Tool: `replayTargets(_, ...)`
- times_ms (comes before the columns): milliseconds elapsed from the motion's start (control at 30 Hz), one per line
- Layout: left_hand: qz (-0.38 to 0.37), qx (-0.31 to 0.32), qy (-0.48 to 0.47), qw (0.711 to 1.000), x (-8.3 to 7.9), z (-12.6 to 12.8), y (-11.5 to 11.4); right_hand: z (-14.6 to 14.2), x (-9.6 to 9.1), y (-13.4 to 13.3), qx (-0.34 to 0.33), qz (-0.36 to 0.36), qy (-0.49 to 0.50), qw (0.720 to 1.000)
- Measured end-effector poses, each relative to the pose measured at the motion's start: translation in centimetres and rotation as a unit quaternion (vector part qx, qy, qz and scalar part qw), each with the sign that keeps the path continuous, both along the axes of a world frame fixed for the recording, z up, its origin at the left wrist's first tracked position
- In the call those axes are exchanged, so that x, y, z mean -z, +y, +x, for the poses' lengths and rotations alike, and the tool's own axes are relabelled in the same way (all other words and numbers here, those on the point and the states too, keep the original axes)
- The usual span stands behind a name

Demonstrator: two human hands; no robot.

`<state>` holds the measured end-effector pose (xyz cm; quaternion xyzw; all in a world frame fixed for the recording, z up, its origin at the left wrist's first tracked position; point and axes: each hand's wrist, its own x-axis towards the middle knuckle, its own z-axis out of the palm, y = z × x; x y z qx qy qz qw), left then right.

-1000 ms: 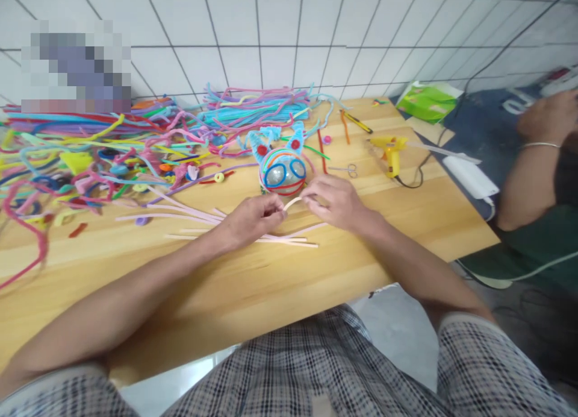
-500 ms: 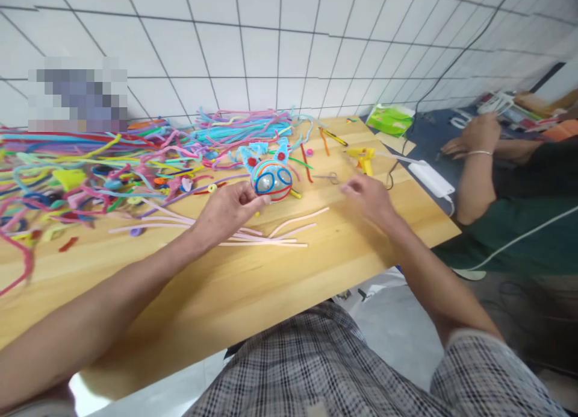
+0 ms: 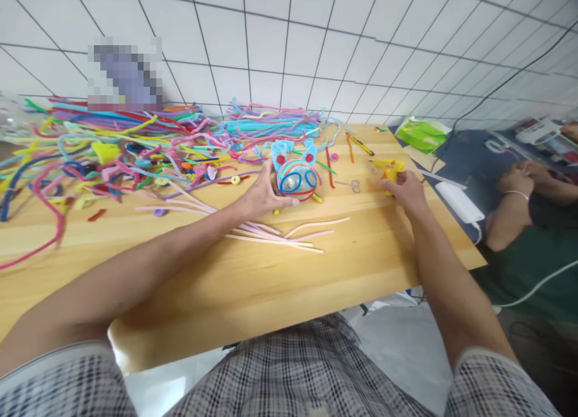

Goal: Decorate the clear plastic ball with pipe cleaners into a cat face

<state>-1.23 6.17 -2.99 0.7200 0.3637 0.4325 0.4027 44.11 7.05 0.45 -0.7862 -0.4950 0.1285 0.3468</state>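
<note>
A clear ball figure (image 3: pixel 295 179) wrapped in blue and red pipe cleaners, with two blue ears, stands on the wooden table (image 3: pixel 280 284). My left hand (image 3: pixel 264 194) cups its left side, fingers curled against it. My right hand (image 3: pixel 406 189) is closed round the handle of a yellow glue gun (image 3: pixel 387 167) at the right of the table. Several pale pink pipe cleaners (image 3: pixel 289 233) lie flat between my arms.
A big heap of coloured pipe cleaners (image 3: pixel 135 143) covers the table's back and left. Small scissors (image 3: pixel 348 185) lie between the figure and the glue gun. A green packet (image 3: pixel 422 134) and a white power strip (image 3: pixel 458 203) lie at the right, where another person's arm (image 3: pixel 508 209) rests.
My hands let go of the pink pipe cleaner. The left hand moved up to the ball figure; the right hand reached out to the right and closed on the glue gun.
</note>
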Motion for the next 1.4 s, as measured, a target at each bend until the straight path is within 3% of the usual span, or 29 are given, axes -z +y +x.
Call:
replayTargets(200,-0.068,-0.007,-0.016,0.998,-0.3,1.1,-0.1,0.3,-0.3,1.3,0.013,-0.079,0.001,0.997)
replayTargets(300,-0.050,-0.017,-0.009,0.999,0.1,1.3,-0.3,0.0,-0.4,1.6,0.000,-0.030,0.048,0.998)
replayTargets(433,-0.008,-0.052,-0.018,0.998,0.3,1.8,-0.4,-1.4,-1.5,1.3,-0.101,0.103,0.149,0.978)
replayTargets(567,-0.007,-0.071,0.004,0.997,0.8,2.1,-0.2,-5.6,-3.9,-0.8,-0.231,0.157,0.207,0.937)
replayTargets(733,0.003,-0.013,0.009,1.000,1.1,1.7,-0.5,-11.8,-7.1,-4.9,-0.352,0.113,0.182,0.911)
replayTargets(867,0.018,0.000,0.006,1.000,0.7,1.7,-0.9,-14.0,-8.7,-6.8,-0.407,0.111,0.182,0.888)
replayTargets(933,0.019,-0.007,0.002,1.000,0.4,1.8,-1.0,-14.2,-9.2,-7.3,-0.430,0.099,0.155,0.884)
replayTargets(1033,0.015,-0.019,0.002,1.000,0.2,1.8,-1.2,-14.2,-10.3,-7.9,-0.470,0.090,0.025,0.878)
replayTargets(1167,0.009,-0.019,-0.010,1.000,0.3,1.9,-1.3,-14.4,-12.3,-8.7,-0.528,0.127,-0.145,0.827)
replayTargets(1400,0.000,-0.033,-0.025,0.999,0.9,2.0,-1.2,-15.3,-14.4,-9.2,-0.567,0.095,-0.201,0.793)
